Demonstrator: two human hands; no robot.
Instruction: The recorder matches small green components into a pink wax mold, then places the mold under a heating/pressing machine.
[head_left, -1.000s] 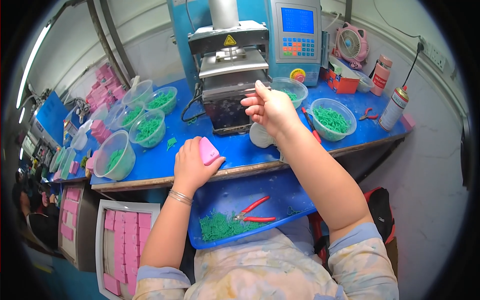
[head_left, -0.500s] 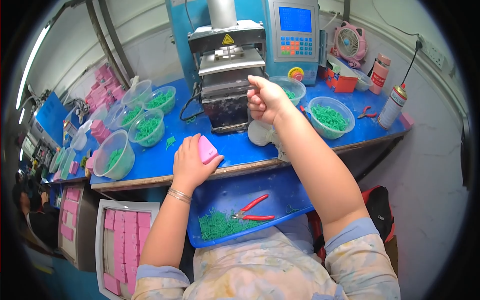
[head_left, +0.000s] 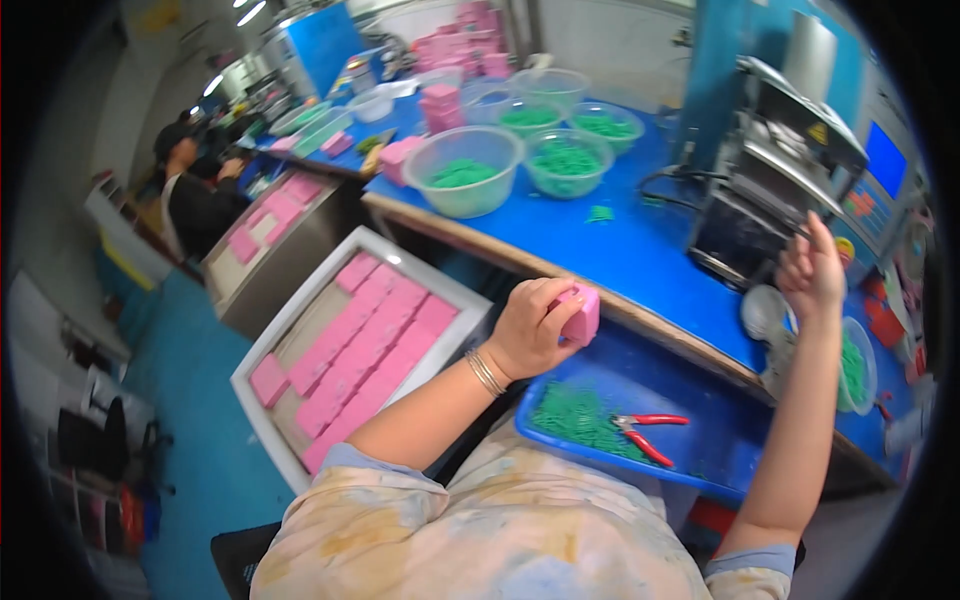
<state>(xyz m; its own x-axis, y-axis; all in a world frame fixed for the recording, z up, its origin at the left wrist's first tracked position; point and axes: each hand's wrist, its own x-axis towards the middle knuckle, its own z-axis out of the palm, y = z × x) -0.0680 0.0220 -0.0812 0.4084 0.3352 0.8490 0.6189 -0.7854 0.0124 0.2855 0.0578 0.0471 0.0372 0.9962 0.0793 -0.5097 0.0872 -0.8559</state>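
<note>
My left hand (head_left: 540,328) grips a small pink block (head_left: 580,314) and holds it off the blue table's front edge (head_left: 560,268), above the gap between a white tray of pink blocks (head_left: 352,340) and a blue lap tray (head_left: 690,440). My right hand (head_left: 812,272) is raised at the front of the grey press machine (head_left: 768,190), fingers loosely curled; I cannot make out anything in it. The lap tray holds a heap of small green parts (head_left: 578,418) and red-handled pliers (head_left: 642,432).
Clear bowls of green parts (head_left: 462,170) and stacked pink blocks (head_left: 440,106) stand on the far table. A blue control box (head_left: 870,190) sits beside the press. Another bowl of green parts (head_left: 856,366) is at the right. A person (head_left: 195,190) works at a bench to the left.
The view has swung left and down. My left hand lifted the pink block off the table and carried it toward the white tray. My right hand stayed up at the press.
</note>
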